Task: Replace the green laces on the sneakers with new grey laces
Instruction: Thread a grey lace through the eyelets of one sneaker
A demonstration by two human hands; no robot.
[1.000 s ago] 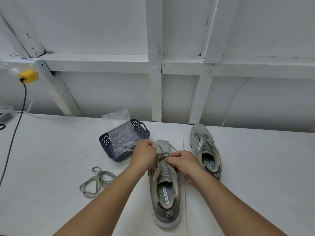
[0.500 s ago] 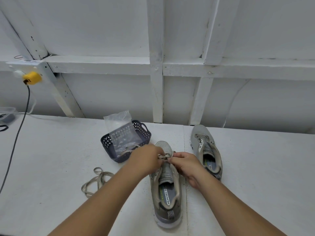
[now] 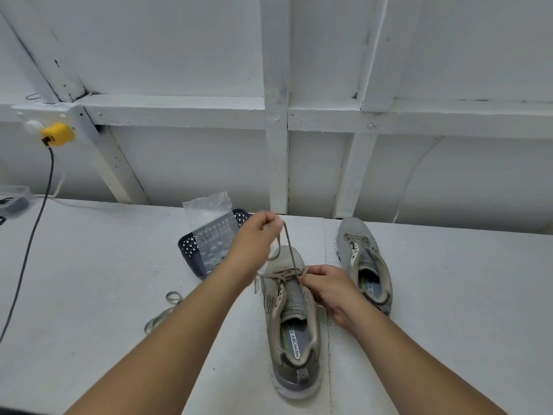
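A dark perforated plastic basket (image 3: 191, 250) sits just left of the frame's centre on the white table (image 3: 89, 265). A clear plastic bag (image 3: 209, 223) stands in it, its top rising above the rim; what the bag holds is too blurred to tell. At the far left edge a second, clear container (image 3: 13, 199) holds something dark that cannot be made out.

Two grey sneakers are in view. The near sneaker (image 3: 291, 322) lies at lower centre, toe pointing up the frame, with a lace (image 3: 288, 250) threaded only through its front eyelets. The second sneaker (image 3: 363, 265) lies just to its right, a little higher in the frame, with no lace through it. One loose lace (image 3: 167, 310) lies coiled on the table left of the near sneaker, partly hidden behind the left forearm.

Two hands are at work. The left hand (image 3: 257, 238) is raised above the toe of the near sneaker, fingers curled round the lace, which runs taut from the fist down to the eyelets. The right hand (image 3: 326, 286) rests against the right side of the near sneaker, its fingertips pinching the lace at the eyelet row.

One yellow plug (image 3: 58, 134) sits in a wall socket at upper left, and one dark cable (image 3: 33, 235) runs down from it across the table.
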